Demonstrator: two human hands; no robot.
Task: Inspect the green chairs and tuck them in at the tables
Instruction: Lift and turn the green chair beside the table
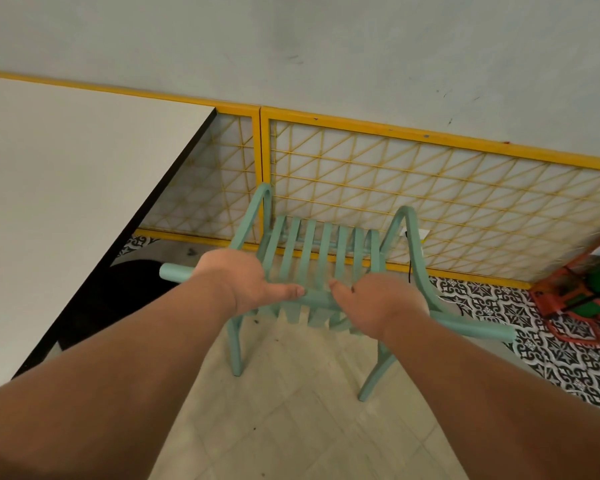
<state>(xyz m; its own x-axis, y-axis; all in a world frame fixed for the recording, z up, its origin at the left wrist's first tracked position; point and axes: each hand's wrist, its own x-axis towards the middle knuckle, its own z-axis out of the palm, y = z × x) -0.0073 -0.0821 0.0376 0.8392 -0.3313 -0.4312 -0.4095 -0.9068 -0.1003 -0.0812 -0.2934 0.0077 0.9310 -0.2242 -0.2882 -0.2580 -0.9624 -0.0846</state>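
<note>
A pale green slatted chair (321,252) stands on the floor in front of me, its seat facing the yellow lattice wall panel. Both my hands grip the top rail of its backrest. My left hand (246,282) holds the rail left of centre, and my right hand (378,306) holds it right of centre, thumbs pointing at each other. The rail's ends stick out past each hand. A white table (66,188) with a black edge lies to the left of the chair; the chair is beside it, not under it.
A yellow-framed lattice panel (430,188) runs along the wall just beyond the chair. An orange and green object (582,296) sits on patterned black-and-white tiles at the right. A dark round table base (132,292) shows under the table. Beige floor tiles lie near me.
</note>
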